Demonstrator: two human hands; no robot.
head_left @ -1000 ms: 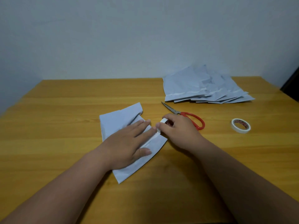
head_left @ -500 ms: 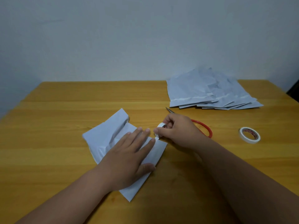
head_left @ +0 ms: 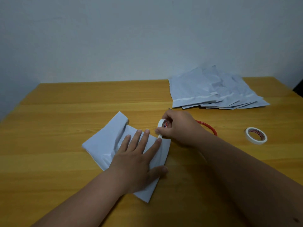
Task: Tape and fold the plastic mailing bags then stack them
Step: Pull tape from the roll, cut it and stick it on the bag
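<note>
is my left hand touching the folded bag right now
Touching. The head view shows the left hand lying flat on the folded bag, fingers spread across it.

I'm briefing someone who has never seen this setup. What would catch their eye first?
Most striking is the left hand pressing flat on a folded white mailing bag at the table's centre, while the right hand holds a tape roll at the bag's edge. Behind them, at the far right, lies a fanned pile of bags.
</note>
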